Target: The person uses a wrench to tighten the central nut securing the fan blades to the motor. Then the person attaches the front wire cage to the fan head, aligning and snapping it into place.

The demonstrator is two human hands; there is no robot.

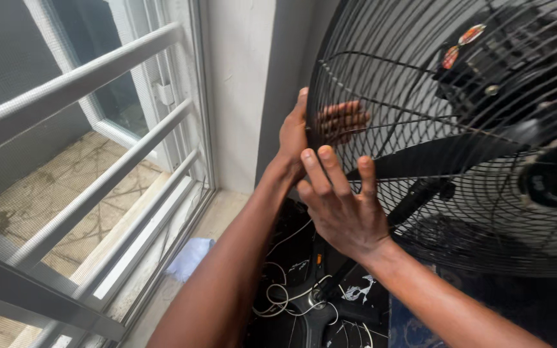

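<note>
At the far left, white rails (91, 77) cross a window (130, 109), with a worn ledge (53, 193) outside below them. At the foot of the window, toward 7 o'clock of the hands, lies a pale blue cloth (189, 256), and white cords (285, 296) trail over a dark base (317, 309) at 6 o'clock. The left hand (298, 138) grips the fan guard (420, 129) at its left rim: the thumb and palm sit on the outside, and the fingers (343, 119) curl round the edge and show through the wires from behind. The right hand (340, 206) is just below it, at about 5 o'clock of the left hand, open with fingers spread and raised, fingertips against the rim; it holds nothing, and I cannot tell how firmly it presses. The guard, a black wire cage, spreads from both hands toward 3 o'clock and fills the right half of the view. Inside it a dark blade (446, 158) runs across, and the motor (504, 64) sits toward 2 o'clock.
</note>
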